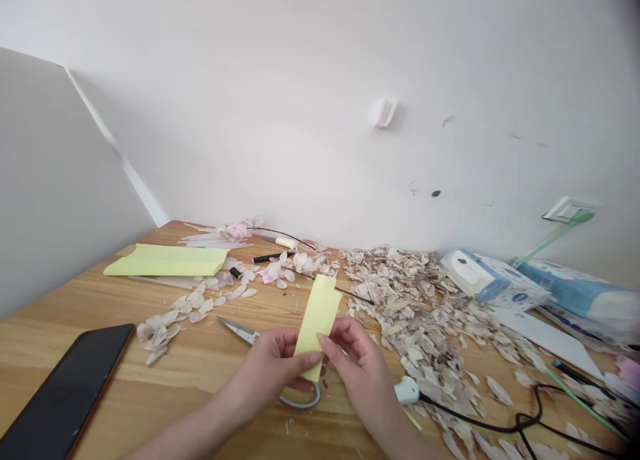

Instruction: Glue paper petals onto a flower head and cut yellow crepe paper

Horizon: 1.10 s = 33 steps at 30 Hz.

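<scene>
Between my two hands a folded strip of yellow paper [318,307] is held upright over the table. My left hand [280,361] pinches its lower left side, thumb in front. On the lower right edge, the thumb and fingers of my right hand [353,353] are closed. Under my hands lies a pair of scissors [239,328]; its blades point to the upper left and one grey handle loop shows below. Close to my right wrist is a white plastic tool [407,390] with a black cord, partly hidden by the arm.
A larger yellow sheet [167,260] lies at the back left, a dark tablet or phone [70,387] at the front left. Dried petals [400,293] cover much of the right side. Behind them stand a tissue pack [493,280] and a wall socket [567,209]. A black marker [270,257] lies centrally.
</scene>
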Each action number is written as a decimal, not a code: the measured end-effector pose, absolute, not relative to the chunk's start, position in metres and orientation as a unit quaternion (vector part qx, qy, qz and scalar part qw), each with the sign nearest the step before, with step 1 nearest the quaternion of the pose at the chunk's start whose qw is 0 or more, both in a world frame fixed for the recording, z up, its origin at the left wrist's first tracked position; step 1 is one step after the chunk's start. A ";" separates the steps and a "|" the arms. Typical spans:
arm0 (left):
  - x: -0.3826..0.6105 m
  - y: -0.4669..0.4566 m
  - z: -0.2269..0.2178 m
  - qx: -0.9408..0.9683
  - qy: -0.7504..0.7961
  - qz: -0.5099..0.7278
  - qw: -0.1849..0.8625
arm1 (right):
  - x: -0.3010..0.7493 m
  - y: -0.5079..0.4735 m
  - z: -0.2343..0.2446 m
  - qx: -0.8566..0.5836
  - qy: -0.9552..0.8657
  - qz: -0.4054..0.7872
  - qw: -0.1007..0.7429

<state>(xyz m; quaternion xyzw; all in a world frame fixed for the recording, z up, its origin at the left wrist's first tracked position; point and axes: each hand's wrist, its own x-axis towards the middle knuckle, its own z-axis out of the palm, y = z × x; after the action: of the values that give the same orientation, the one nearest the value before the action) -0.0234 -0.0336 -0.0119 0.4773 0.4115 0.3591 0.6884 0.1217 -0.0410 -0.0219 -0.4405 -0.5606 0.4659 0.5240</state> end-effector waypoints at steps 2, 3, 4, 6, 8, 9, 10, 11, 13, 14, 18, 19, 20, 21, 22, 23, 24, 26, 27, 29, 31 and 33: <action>-0.022 -0.033 -0.014 0.475 0.432 0.361 0.676 | 0.122 -0.038 -0.024 -0.422 -0.526 0.482 0.560; -0.022 -0.033 -0.014 0.476 0.438 0.355 0.675 | 0.123 -0.036 -0.024 -0.412 -0.513 0.488 0.573; -0.022 -0.033 -0.015 0.478 0.439 0.344 0.678 | 0.124 -0.033 -0.024 -0.407 -0.505 0.496 0.577; -0.022 -0.034 -0.016 0.482 0.431 0.318 0.693 | 0.129 -0.029 -0.021 -0.417 -0.497 0.512 0.564; -0.021 -0.036 -0.018 0.482 0.421 0.298 0.708 | 0.133 -0.026 -0.017 -0.439 -0.496 0.511 0.548; -0.020 -0.036 -0.018 0.483 0.418 0.292 0.711 | 0.135 -0.025 -0.015 -0.449 -0.497 0.505 0.545; -0.020 -0.037 -0.019 0.485 0.418 0.289 0.711 | 0.137 -0.025 -0.013 -0.455 -0.500 0.497 0.544; -0.019 -0.037 -0.019 0.488 0.421 0.286 0.709 | 0.139 -0.025 -0.011 -0.460 -0.504 0.488 0.545; -0.019 -0.037 -0.020 0.487 0.427 0.295 0.702 | 0.141 -0.025 -0.009 -0.468 -0.513 0.466 0.548; -0.019 -0.037 -0.021 0.480 0.426 0.312 0.701 | 0.142 -0.026 -0.008 -0.472 -0.520 0.455 0.548; -0.018 -0.033 -0.028 0.439 0.408 0.384 0.702 | 0.142 -0.026 -0.008 -0.477 -0.529 0.449 0.539; -0.018 -0.032 -0.030 0.436 0.412 0.387 0.700 | 0.142 -0.026 -0.008 -0.474 -0.527 0.456 0.538; -0.018 -0.031 -0.032 0.435 0.422 0.384 0.697 | 0.142 -0.026 -0.008 -0.471 -0.523 0.462 0.539; -0.018 -0.030 -0.034 0.433 0.433 0.382 0.693 | 0.142 -0.026 -0.009 -0.468 -0.521 0.468 0.539; -0.018 -0.030 -0.035 0.431 0.442 0.381 0.689 | 0.141 -0.026 -0.009 -0.466 -0.519 0.471 0.539; -0.018 -0.029 -0.036 0.429 0.448 0.381 0.686 | 0.141 -0.025 -0.010 -0.466 -0.517 0.474 0.539; -0.018 -0.029 -0.036 0.428 0.452 0.381 0.684 | 0.141 -0.025 -0.010 -0.466 -0.515 0.475 0.540; -0.018 -0.029 -0.035 0.426 0.453 0.379 0.686 | 0.140 -0.025 -0.010 -0.465 -0.508 0.480 0.543; -0.018 -0.029 -0.035 0.426 0.452 0.377 0.687 | 0.140 -0.026 -0.010 -0.464 -0.503 0.482 0.547; -0.019 -0.030 -0.034 0.426 0.451 0.374 0.689 | 0.140 -0.026 -0.009 -0.464 -0.494 0.482 0.555; -0.019 -0.031 -0.033 0.426 0.450 0.374 0.690 | 0.140 -0.026 -0.009 -0.469 -0.496 0.478 0.552; -0.020 -0.031 -0.032 0.424 0.451 0.375 0.690 | 0.142 -0.026 -0.010 -0.475 -0.504 0.473 0.544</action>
<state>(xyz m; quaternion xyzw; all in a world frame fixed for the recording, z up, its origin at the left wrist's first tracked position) -0.0195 -0.0311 -0.0320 0.4237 0.4511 0.3752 0.6902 0.1416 -0.0261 -0.0098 -0.4749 -0.5043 0.4731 0.5444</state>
